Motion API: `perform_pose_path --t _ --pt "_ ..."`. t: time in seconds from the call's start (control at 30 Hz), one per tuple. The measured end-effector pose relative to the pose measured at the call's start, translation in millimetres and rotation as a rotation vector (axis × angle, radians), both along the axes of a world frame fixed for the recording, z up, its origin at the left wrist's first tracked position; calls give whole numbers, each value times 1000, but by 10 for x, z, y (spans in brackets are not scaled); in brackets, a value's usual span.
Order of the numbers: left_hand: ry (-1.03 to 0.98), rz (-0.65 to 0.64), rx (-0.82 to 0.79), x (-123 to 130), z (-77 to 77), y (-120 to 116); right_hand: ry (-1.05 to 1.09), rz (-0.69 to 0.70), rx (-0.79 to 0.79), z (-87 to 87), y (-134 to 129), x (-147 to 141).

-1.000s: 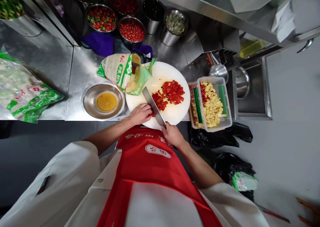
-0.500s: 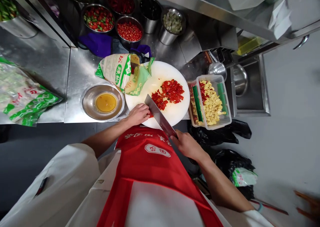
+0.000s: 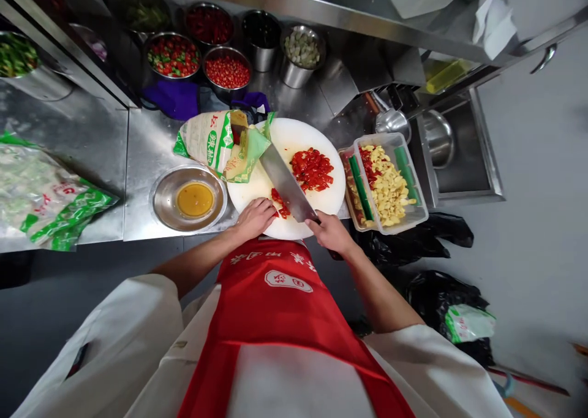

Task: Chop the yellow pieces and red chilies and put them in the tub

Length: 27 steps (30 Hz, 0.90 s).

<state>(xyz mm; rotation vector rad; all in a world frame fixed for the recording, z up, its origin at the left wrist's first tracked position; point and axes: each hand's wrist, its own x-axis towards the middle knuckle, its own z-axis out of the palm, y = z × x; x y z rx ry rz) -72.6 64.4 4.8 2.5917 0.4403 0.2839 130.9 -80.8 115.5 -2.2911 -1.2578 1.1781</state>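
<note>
My right hand point(image 3: 329, 231) is closed round the handle of a wide cleaver point(image 3: 287, 182). Its blade slants across a round white cutting board point(image 3: 328, 133), between two lots of red chili. The larger pile of chopped red chili point(image 3: 312, 168) lies to the right of the blade. On the near side, my left hand point(image 3: 256, 217) presses on the board with fingers bunched over red chili pieces point(image 3: 279, 203), partly hidden by the fingertips. An opened green and white bag point(image 3: 209, 142) overlaps the board's far left edge.
Left of the board stands a steel bowl point(image 3: 158, 200) with orange liquid. To the right are clear plastic tubs point(image 3: 416, 212) holding yellow chopped pieces and red chili. Several steel pots, one with chopped red chili point(image 3: 227, 72), line the back beneath a metal shelf point(image 3: 294, 4). Another bag point(image 3: 50, 191) lies far left.
The cleaver has moved away from my left fingers, to the far side and right of the near chili pieces. My left hand stays at the board's near left edge. The camera view has shifted slightly.
</note>
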Motion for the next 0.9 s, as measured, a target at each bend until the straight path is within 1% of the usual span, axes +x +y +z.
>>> perform_pose_path --t 0.07,0.13,0.2,0.27,0.33,0.4,0.47,0.53,0.6,0.67,0.77,0.83,0.9 --pt "0 47 -23 109 1 41 135 -163 83 37 -116 170" --pt "-25 123 -51 223 14 79 264 -351 158 23 -264 317" --pt "-63 218 -76 327 30 96 376 -559 211 -36 -453 429" --pt "-79 277 -81 427 45 92 469 -728 239 -120 -688 493" --pt "-45 268 -74 536 55 94 540 -825 243 -209 -952 497" --pt "17 238 -66 655 62 129 607 -895 217 -298 -1211 441" --pt "69 222 -62 771 66 204 677 -934 174 -389 -1422 335" --pt "103 195 -58 863 62 295 747 -953 143 -489 -1553 199" --pt "133 128 -48 916 53 359 811 -968 129 -598 -1585 49" --pt "151 59 -34 936 43 368 875 -973 123 -708 -1520 -106" --pt "133 18 -20 942 32 289 958 -976 138 -858 -1283 -349" --pt "95 25 -22 956 19 214 1011 -977 175 -939 -1071 -523" --pt "41 62 -31 981 -4 150 1062 -965 219 -1003 -856 -701"
